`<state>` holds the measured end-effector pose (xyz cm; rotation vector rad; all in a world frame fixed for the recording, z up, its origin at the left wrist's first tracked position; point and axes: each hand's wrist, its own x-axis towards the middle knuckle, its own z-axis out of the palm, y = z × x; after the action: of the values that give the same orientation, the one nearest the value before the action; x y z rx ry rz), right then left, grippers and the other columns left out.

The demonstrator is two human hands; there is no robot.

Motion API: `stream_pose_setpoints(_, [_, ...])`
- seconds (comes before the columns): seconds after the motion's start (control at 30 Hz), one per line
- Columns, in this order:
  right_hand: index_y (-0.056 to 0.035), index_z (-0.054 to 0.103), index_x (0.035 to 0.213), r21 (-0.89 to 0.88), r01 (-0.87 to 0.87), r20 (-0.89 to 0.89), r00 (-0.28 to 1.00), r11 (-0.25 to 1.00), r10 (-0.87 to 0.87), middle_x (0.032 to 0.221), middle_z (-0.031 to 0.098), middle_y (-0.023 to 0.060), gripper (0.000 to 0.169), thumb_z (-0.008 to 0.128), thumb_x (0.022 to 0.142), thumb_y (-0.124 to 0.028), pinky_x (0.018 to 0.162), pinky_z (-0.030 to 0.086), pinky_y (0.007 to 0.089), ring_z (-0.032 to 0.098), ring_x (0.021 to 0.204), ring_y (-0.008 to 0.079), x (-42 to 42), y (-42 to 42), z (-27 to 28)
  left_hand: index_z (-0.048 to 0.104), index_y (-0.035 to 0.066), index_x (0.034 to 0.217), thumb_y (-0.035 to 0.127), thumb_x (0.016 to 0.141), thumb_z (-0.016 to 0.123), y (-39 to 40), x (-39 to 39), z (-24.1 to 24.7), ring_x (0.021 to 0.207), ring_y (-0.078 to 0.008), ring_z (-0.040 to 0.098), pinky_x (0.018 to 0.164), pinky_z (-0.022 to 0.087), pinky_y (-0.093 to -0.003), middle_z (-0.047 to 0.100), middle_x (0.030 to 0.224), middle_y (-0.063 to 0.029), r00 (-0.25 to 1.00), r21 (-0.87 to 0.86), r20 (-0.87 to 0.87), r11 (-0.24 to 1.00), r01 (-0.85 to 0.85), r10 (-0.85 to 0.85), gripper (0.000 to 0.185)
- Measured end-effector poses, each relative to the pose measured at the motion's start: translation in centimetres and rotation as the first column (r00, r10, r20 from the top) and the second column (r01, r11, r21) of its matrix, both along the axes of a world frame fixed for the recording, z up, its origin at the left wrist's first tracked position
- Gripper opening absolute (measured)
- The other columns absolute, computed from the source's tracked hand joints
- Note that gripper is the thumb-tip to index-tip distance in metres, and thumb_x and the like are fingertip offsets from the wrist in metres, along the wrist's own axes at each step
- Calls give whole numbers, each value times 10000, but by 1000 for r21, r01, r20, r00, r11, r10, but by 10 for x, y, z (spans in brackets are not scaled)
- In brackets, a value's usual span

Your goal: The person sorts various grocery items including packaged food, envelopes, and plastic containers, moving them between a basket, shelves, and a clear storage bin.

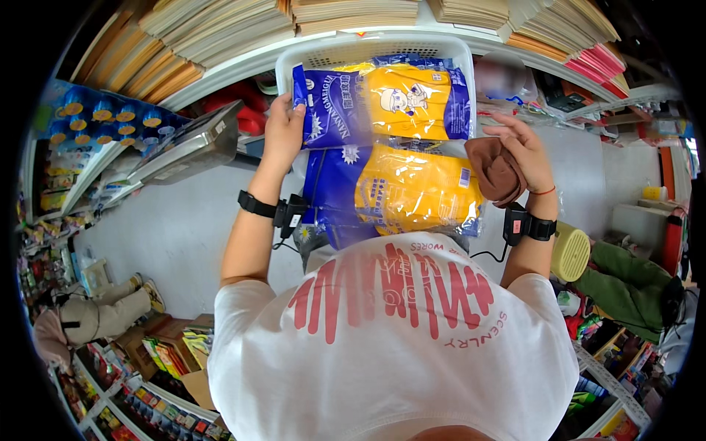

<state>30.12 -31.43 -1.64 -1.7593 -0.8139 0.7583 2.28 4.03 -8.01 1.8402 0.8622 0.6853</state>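
Note:
My left hand (287,122) grips the blue left end of a plastic-packed pair of yellow gloves (408,102), which lies over the white plastic basket (471,71). Below it, nearer my body, another blue-and-yellow glove packet (419,187) rests with more packets partly hidden under it. A folded brown cloth (496,171) is held in my right hand (518,149), at the right end of the packets. The fingers of that hand are partly spread, with the thumb against the cloth. Further packets show inside the basket behind the upper one.
Shelves with stacks of paper (353,12) run behind the basket. A metal box (193,143) juts out at left. At right stand a yellow plastic stool (571,251) and a person in green trousers (623,286). Another person in light trousers (105,317) is at lower left.

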Motion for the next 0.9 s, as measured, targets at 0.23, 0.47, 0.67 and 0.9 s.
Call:
stream_pose_setpoints(0.23, [-53,502,1367,-218,-345,267,879,913,396,1408,486,165,467,589,916,-137,1092,345,349,455,1309,275,-11,60,-19,470,73,1402,15,980,448,3,13,13,1155,-148,525,989,393,-274,562,1284,-114,980,141,194,990,20,-47,426])
stream_pose_setpoints(0.47, [-52,428,1420,-469,-241,390,807,850,444,1515,332,206,566,609,909,-215,1122,307,347,361,1383,324,1,96,-33,505,153,1377,243,852,687,-34,22,49,1350,-426,344,1116,279,-486,410,1452,-198,936,739,-346,594,318,-71,563])
stream_pose_setpoints(0.67, [-45,455,1396,-407,-209,499,764,889,408,1498,361,202,536,607,908,-207,1109,329,345,391,1358,337,-4,102,-28,506,233,1377,211,836,693,-22,31,30,1308,-437,417,1067,383,-464,433,1445,-186,656,456,-566,473,754,-499,573])
stream_pose_setpoints(0.9, [-41,535,1324,-464,-340,463,695,818,551,1419,472,193,456,602,908,-215,1068,380,356,468,1294,337,-37,80,12,420,303,1419,180,910,590,-5,61,10,1232,-457,483,1021,445,-461,473,1414,-161,717,584,-654,442,681,-241,551])
